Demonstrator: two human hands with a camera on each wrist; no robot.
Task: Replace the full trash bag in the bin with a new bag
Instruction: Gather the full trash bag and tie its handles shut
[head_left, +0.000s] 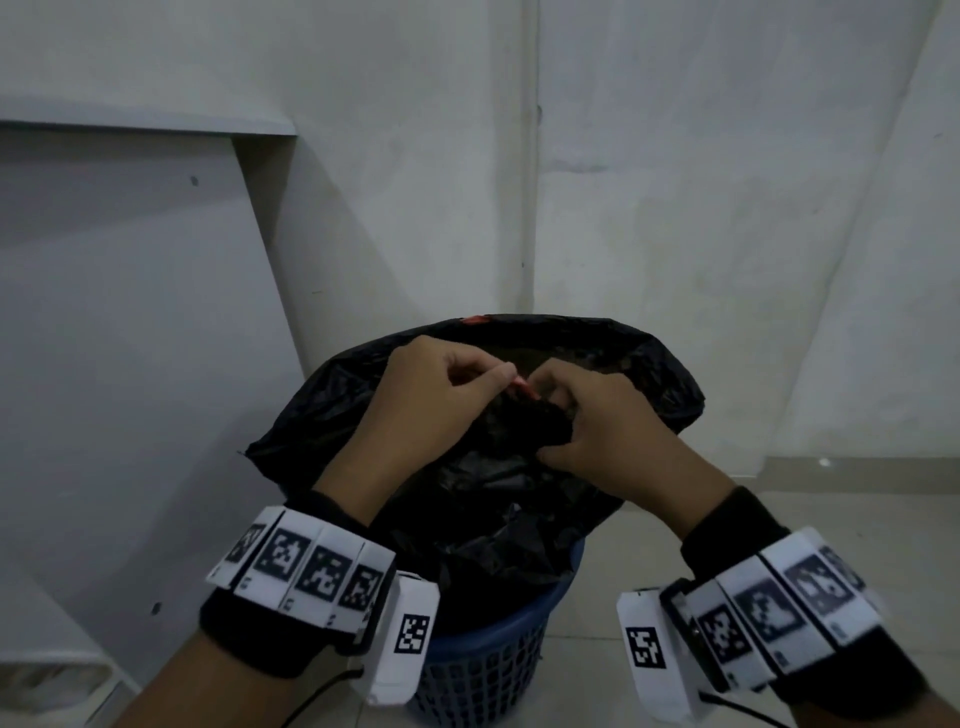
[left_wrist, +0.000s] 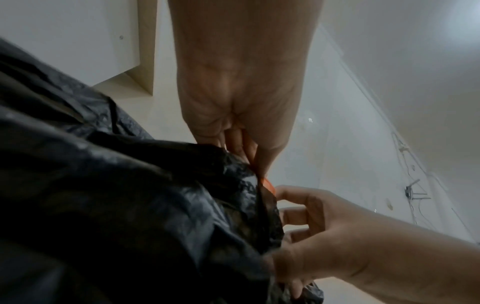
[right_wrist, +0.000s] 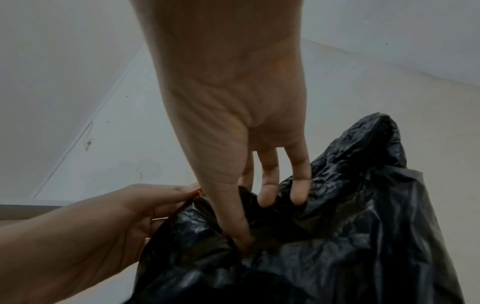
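Observation:
A black trash bag (head_left: 483, 499) fills a blue mesh bin (head_left: 483, 670) on the floor, its top edge gathered above the rim. A red drawstring (head_left: 522, 387) shows at the gathered mouth. My left hand (head_left: 441, 395) pinches the red drawstring (left_wrist: 269, 186) between thumb and fingers. My right hand (head_left: 587, 421) grips a bunch of the black plastic (right_wrist: 337, 226) just beside it, thumb pushed into the folds and fingers (right_wrist: 269, 185) curled over the edge. Both hands meet above the bin's middle. The bag's contents are hidden.
A white wall (head_left: 675, 208) stands close behind the bin, with a vertical seam. A white cabinet panel (head_left: 130, 312) rises at the left. Pale tiled floor (head_left: 831, 519) lies to the right of the bin. Tag-covered bands wrap both wrists.

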